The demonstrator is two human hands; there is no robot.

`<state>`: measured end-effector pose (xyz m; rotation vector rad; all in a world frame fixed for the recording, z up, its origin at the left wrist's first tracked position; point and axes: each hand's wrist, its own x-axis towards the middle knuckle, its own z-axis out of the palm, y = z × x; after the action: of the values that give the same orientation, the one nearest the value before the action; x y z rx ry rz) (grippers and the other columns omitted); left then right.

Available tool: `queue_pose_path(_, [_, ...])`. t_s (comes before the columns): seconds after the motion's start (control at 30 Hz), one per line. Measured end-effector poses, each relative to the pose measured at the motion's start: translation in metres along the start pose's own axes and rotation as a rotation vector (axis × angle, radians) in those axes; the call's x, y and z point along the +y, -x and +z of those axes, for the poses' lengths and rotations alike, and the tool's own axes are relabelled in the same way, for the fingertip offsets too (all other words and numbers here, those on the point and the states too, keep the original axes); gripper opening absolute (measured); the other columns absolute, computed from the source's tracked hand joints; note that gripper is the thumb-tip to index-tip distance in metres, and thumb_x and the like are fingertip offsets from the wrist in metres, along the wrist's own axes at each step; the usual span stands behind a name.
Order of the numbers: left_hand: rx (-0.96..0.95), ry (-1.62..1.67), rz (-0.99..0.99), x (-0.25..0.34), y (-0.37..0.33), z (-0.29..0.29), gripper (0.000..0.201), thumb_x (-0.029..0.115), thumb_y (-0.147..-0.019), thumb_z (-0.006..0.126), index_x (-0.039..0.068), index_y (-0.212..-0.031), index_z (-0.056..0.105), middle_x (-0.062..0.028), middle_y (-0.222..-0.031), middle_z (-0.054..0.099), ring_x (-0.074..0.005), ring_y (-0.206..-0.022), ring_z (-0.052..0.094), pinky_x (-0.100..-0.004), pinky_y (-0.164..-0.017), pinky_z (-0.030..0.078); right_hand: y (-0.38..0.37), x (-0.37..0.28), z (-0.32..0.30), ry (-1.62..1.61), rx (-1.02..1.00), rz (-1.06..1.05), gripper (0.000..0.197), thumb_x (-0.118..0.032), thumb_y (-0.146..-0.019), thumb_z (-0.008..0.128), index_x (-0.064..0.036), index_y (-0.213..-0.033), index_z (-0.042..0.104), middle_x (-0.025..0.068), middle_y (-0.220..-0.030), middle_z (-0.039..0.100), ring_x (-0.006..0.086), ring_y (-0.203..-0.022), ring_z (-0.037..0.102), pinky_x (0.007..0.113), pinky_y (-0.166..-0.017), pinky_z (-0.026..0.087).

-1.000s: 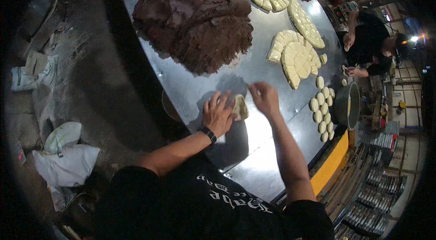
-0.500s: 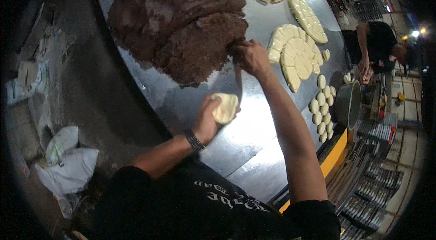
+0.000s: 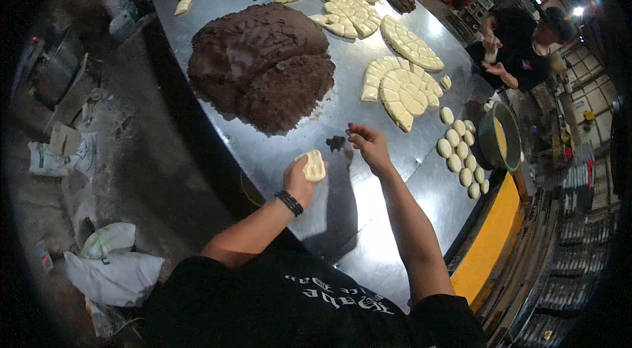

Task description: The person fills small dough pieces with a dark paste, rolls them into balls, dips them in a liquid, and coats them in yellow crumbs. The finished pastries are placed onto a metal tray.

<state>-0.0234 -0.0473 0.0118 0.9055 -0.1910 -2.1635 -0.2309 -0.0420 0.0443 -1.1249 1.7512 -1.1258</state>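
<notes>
A flattened piece of pale dough rests in my left hand, its fingers curled round it and a hollow showing in its face. Just to the right is my right hand, fingers apart and holding nothing. A small dark lump of filling is close by its fingertips, between the two hands; whether it touches the table I cannot tell. Beyond my hands, a big mound of dark brown filling spreads over the metal table.
Scored dough slabs lie across the far and right parts of the table. Several round dough pieces sit at the right edge beside a deep bowl. Across the table another person works with both hands. White sacks are at lower left.
My right hand has drawn back from the mound's edge toward me, and its fingers have parted. A small lump of filling now shows beside them. My left hand still holds the dough. The view has shifted.
</notes>
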Motion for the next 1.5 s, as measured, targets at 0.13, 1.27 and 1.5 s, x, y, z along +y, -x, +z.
queue_pose_path(0.13, [0.010, -0.021, 0.058, 0.004, 0.055, -0.032, 0.036, 0.026, -0.093, 0.042, 0.000, -0.116, 0.050, -0.0134, -0.107, 0.059, -0.0276, -0.098, 0.059, -0.0373, -0.082, 0.048, 0.000, 0.016, 0.004, 0.446, 0.007, -0.098, 0.048, -0.029, -0.074, 0.069, 0.0016, -0.110, 0.061, 0.0233, -0.101, 0.064, 0.0324, -0.093, 0.063, 0.038, -0.081, 0.049])
queue_pose_path(1.27, [-0.252, -0.336, -0.602, -0.059, 0.025, 0.036, 0.039, 0.035, -0.095, 0.032, 0.006, -0.105, 0.056, -0.0070, -0.093, 0.061, -0.0215, -0.079, 0.061, -0.0353, -0.065, 0.053, 0.202, -0.036, -0.001, 0.721, 0.340, -0.349, 0.033, -0.027, -0.078, 0.064, -0.0061, -0.103, 0.061, 0.0127, -0.098, 0.057, 0.0321, -0.103, 0.052, 0.044, -0.087, 0.042])
queue_pose_path(1.5, [-0.253, -0.431, -0.542, -0.088, 0.059, 0.052, 0.050, 0.042, -0.094, 0.026, 0.003, -0.110, 0.054, -0.0108, -0.101, 0.061, -0.0259, -0.090, 0.060, -0.0403, -0.076, 0.050, 0.239, -0.012, -0.014, 0.600, 0.327, -0.540, 0.023, -0.027, -0.081, 0.064, -0.0061, -0.091, 0.064, 0.0102, -0.089, 0.060, 0.0276, -0.093, 0.056, 0.041, -0.084, 0.042])
